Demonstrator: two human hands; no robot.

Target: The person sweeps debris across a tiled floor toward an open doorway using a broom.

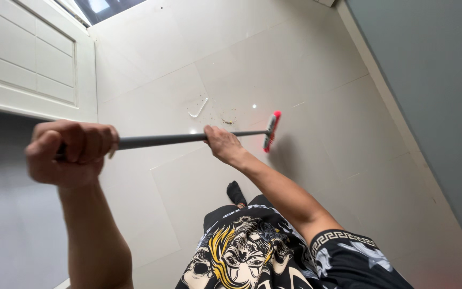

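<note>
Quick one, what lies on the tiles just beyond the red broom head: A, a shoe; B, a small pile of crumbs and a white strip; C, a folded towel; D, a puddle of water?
B: past the red broom head, brownish crumbs and a thin white strip lie on the pale floor tiles.

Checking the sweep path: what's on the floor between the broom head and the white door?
In the head view, a small patch of debris and a bent white strip lie on the tiles between the broom head and white door.
</note>
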